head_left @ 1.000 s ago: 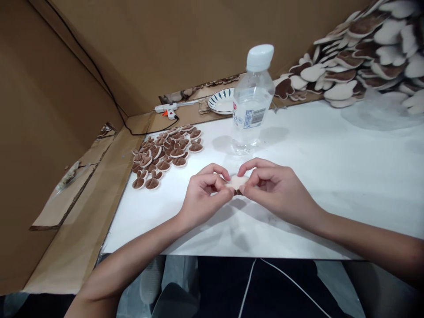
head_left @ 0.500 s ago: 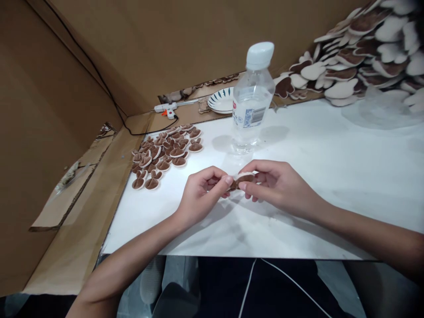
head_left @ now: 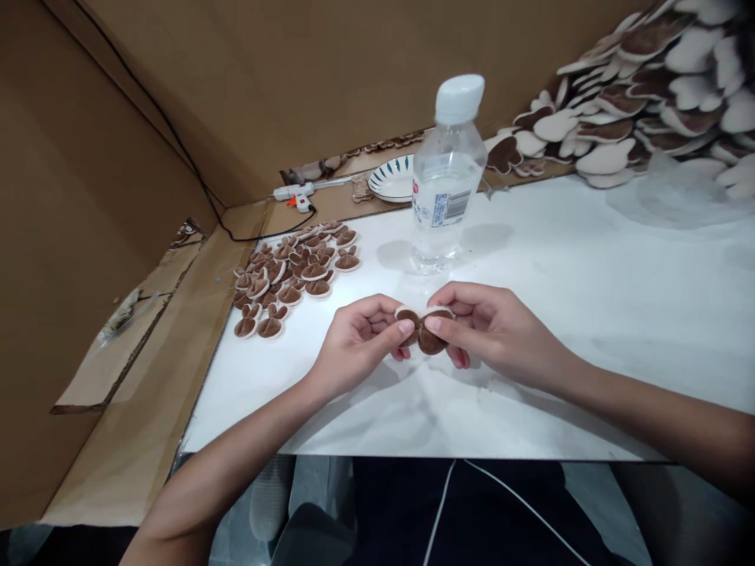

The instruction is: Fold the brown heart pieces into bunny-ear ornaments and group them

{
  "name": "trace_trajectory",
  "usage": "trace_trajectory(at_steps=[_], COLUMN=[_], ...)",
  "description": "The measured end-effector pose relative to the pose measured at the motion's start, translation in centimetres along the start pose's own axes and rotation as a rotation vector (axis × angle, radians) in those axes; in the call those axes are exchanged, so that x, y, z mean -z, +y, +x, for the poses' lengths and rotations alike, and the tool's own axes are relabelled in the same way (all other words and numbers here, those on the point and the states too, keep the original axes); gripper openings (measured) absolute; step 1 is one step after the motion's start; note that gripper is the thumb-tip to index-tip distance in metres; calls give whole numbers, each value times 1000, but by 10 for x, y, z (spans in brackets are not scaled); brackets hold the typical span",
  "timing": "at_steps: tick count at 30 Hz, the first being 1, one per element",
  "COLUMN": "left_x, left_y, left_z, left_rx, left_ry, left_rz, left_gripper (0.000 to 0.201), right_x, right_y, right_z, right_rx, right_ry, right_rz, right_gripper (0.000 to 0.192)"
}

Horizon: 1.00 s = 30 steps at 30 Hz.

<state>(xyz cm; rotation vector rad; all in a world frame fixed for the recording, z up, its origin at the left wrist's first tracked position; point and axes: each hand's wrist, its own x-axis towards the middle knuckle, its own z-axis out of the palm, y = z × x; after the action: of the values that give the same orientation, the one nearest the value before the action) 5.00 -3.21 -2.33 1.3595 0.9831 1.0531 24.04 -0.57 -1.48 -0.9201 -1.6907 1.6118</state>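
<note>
Turned brown face up since a second ago, the two-tone piece point(head_left: 432, 341) is pinched by left hand point(head_left: 359, 336) and right hand point(head_left: 492, 326) above the counter's point(head_left: 602, 314) near middle; shaping seems underway, calling for even grip.

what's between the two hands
In the head view, a rounded brown fabric piece with white edging, pinched by both left hand and right hand.

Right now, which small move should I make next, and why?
Probably ease the right hand off and let the left hand hold the small brown-and-white piece alone: both hands pinch it, brown face showing, and the left is nearer the similar pieces, lying mostly brown side up on the white table.
</note>
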Motion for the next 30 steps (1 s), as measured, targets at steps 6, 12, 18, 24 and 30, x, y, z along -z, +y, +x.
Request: trace_trajectory(at_steps=[6,12,18,24,30], left_x=[0,1,0,-2,-1], left_y=[1,-2,-4,-5,-9], left_z=[0,1,1,0,-1], left_rx=[9,-15,-42,-21,-63], left_ry=[-8,15,14,-23,-68], left_rz=[-36,-5,40,80,140], left_gripper=[23,20,20,23,23], right_x=[-3,-2,0,3,2], right_y=[1,6,7,7,6], right_z=[-1,-1,0,2,2], right_rx=[-19,382,528,399,271], right_ry=[5,175,173,33,-23], right_rz=[-41,-465,-553,-549,-474], right_gripper=[8,12,5,9,9])
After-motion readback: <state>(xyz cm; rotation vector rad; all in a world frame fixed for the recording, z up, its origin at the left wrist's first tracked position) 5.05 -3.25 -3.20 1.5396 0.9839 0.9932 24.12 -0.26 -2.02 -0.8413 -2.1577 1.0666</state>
